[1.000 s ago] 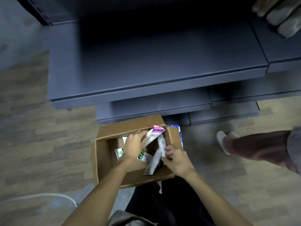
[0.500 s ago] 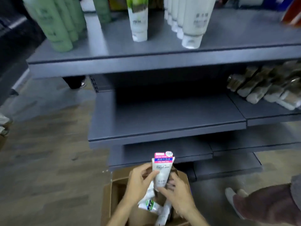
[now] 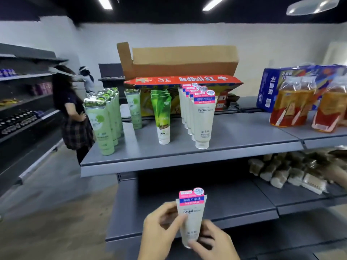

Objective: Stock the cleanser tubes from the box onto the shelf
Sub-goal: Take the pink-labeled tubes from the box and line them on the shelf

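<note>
Cleanser tube (image 3: 191, 216) — both hands' grip

Left hand (image 3: 159, 235): low in view, palm turned inward, thumb and curled fingers pinching the held tube's left edge.
Right hand (image 3: 214, 241): just beside the left, fingers curled round the tube's lower end from the right.
Forearms: mostly out of view.

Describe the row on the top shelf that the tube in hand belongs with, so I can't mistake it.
Start at the top grey shelf, in front of the red cardboard box. The row of white Facial tubes is the rightmost of the tube rows there. Its pink-and-blue headers match the held tube; the rows to its left are green.
</note>
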Available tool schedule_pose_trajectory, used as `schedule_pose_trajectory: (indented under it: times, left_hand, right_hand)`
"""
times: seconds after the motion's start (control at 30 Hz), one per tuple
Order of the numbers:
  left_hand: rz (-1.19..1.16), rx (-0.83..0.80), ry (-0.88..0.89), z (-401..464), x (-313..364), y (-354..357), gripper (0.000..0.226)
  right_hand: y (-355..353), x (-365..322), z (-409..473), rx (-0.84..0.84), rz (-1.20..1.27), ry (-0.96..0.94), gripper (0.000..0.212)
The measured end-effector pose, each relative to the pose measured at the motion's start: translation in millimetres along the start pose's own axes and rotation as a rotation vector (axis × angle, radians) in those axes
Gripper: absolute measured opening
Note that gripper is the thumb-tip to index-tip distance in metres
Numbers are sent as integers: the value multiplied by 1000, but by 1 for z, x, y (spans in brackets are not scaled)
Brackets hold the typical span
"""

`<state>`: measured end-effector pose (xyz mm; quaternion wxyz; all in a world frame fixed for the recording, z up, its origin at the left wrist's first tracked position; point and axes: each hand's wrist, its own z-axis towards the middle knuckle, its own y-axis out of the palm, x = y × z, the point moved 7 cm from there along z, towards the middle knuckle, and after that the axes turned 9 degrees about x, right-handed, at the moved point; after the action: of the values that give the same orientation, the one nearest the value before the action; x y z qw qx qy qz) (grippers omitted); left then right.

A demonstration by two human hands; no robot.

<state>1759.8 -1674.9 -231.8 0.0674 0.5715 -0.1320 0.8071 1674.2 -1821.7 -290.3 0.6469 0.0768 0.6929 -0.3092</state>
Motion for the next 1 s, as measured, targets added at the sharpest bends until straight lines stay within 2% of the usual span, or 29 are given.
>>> schedule_pose_trajectory:
  times: [0.3,0.47,0.73,0.87,1.0]
  left_hand:
    - [-73,12,222,24,119,55,21]
    - [-72,26,270,46,160,100,20]
    - [-51,118,324,84,197,144,21]
    - [-70,220,328,103,199,153,21]
    - [-55,332,313,121,189,163,31]
  right_hand:
    - [-101,-81,22,51,-4,-297,36]
    - [-156,-99,42,145,80,-369,36]
    - [-207,-123,83,165,66,-470,33]
    - [-217,-140,113,172,38,-525,35]
    - [-213,-147,152,167,-31,-532,35]
